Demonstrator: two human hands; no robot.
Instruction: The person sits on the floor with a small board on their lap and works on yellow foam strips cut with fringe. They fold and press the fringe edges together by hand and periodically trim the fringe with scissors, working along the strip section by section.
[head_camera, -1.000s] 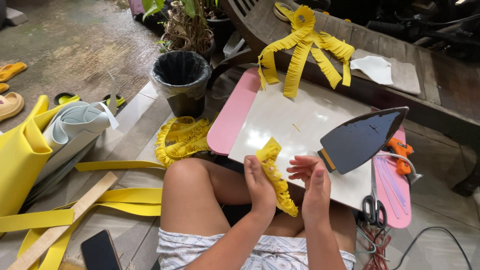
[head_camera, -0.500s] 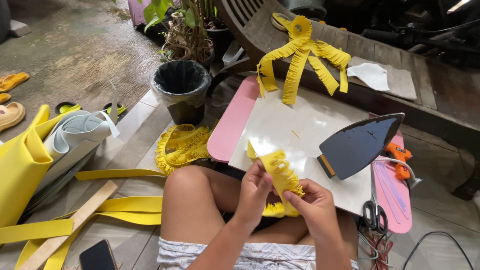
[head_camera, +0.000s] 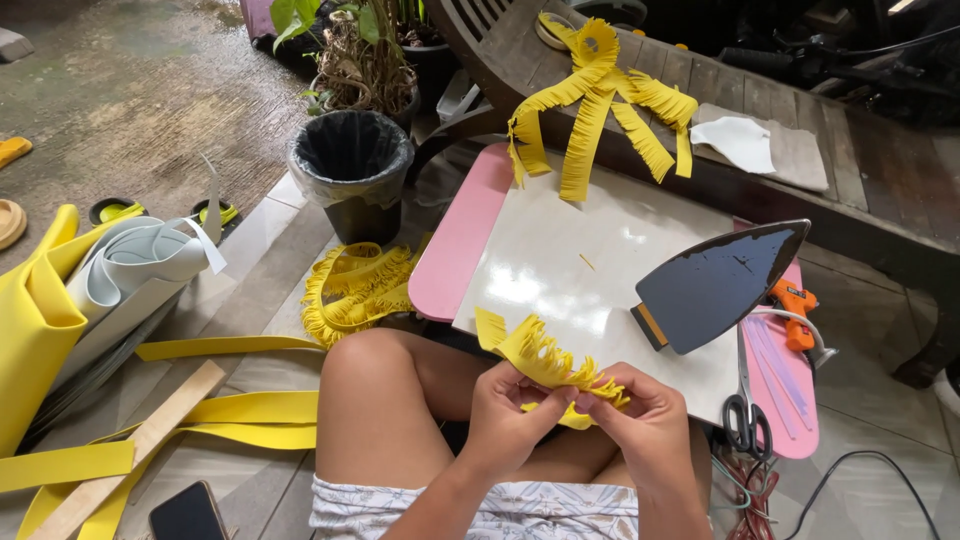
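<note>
Fringed yellow foam strip (head_camera: 545, 362): pinched at the worktop's near edge by left hand (head_camera: 505, 418) and right hand (head_camera: 648, 428), both closed on it. White board (head_camera: 585, 265) on pink worktop (head_camera: 455, 250). Flat iron (head_camera: 720, 285), soleplate up, near right edge. Scissors (head_camera: 742, 420) at near right corner; orange glue gun (head_camera: 795, 305) (partly hidden) beside iron. Black bin (head_camera: 350, 165) off far left corner.
</note>
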